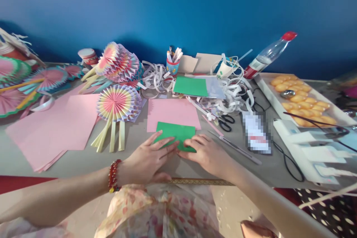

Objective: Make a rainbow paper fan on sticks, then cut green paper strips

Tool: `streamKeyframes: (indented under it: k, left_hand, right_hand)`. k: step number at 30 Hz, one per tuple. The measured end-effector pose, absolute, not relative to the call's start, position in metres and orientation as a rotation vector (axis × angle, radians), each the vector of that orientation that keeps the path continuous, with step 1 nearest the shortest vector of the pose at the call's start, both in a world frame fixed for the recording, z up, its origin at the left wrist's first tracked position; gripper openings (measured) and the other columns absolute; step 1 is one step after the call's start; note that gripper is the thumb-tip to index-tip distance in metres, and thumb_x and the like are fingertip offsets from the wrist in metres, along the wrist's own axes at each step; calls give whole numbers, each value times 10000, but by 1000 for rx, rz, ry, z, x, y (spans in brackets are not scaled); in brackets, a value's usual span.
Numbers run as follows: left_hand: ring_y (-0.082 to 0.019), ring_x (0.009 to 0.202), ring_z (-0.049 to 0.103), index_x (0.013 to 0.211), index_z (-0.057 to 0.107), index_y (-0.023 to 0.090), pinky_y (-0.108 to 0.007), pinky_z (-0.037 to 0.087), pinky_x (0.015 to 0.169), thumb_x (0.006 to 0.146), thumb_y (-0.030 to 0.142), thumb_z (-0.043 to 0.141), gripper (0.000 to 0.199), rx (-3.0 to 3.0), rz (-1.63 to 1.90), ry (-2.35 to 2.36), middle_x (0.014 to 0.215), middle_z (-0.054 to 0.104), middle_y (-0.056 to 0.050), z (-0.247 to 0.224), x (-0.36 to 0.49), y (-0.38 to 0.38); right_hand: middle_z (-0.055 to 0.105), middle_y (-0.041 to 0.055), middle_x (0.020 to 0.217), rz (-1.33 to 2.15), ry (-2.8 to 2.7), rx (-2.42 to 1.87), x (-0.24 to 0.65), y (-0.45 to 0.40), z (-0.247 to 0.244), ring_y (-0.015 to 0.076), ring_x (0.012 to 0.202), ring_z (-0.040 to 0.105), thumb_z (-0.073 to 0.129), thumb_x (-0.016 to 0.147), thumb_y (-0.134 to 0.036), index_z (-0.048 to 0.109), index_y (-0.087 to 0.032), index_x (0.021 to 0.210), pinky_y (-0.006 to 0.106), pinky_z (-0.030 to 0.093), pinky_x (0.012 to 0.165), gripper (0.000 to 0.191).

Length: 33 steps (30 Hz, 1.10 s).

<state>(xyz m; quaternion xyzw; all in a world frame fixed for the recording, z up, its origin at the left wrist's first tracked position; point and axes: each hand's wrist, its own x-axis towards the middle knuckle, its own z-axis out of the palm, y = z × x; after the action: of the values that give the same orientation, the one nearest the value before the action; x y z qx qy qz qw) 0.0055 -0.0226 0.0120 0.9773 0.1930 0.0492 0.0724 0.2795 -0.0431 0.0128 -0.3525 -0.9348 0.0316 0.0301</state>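
A green sheet of paper, seemingly folded, lies on the table before me and overlaps the lower edge of a pink sheet. My left hand rests on the green paper's left part, fingers stretched out and flat, a red beaded bracelet at its wrist. On the right lower part of that paper is my right hand, its fingers bent and closed at the near edge. The fingertips of both hands almost meet. Parts of the green paper are hidden under the fingers.
Left stand folded paper fans and pink sheets. Behind are a pen cup, paper strips and another green sheet. To the right lie scissors, a craft knife, a bottle, a bread tray and a power strip.
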Motion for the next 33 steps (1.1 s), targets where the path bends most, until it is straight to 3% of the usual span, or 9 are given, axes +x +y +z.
streamKeyframes:
  k: [2,6,13,18,27,33]
  left_hand:
    - [-283,1453,259,1523,303,136,-501,41,1210,917,695,361,827,2947,97,527,1567,344,-120,7,3,-25]
    - [-241,1480,214,1557,177,132,-449,-42,1216,931,695,313,853,2938,20,587,1597,270,-105,1,-21,-26]
    - [-279,1453,292,1559,185,156,-468,83,1220,947,627,399,801,2935,113,899,1575,322,-122,5,-44,-41]
    - [-289,1472,242,1570,71,135,-464,80,1221,908,713,354,923,2893,83,737,1603,238,-132,7,-21,-38]
    - [-285,1477,232,1572,4,186,-462,89,1225,893,713,402,947,2729,31,671,1620,188,-111,2,-20,-33]
    - [-280,1490,189,1572,34,166,-461,66,1226,900,705,396,934,2748,31,673,1624,158,-116,1,-20,-35]
  right_hand:
    - [629,12,1166,77,-2865,-1096,280,-44,12,214,1043,485,613,937,-222,602,-426,1275,361,384,904,395]
    - [626,17,1188,47,-2856,-1091,281,-47,8,215,1038,489,600,925,-162,585,-416,1299,362,392,895,452]
    - [642,27,1168,24,-2837,-1064,281,-48,8,215,1027,504,601,919,-156,597,-402,1292,364,401,898,447]
    - [651,20,1140,15,-2812,-1090,275,-48,10,198,996,524,593,951,-223,608,-406,1277,358,419,891,375]
    - [596,71,1335,54,-2665,-1220,324,-87,5,246,1190,491,377,900,-6,627,-270,1282,420,454,956,526]
    - [655,91,1226,32,-2426,-1341,314,-99,13,217,1095,557,378,931,-64,629,-186,1246,392,469,965,421]
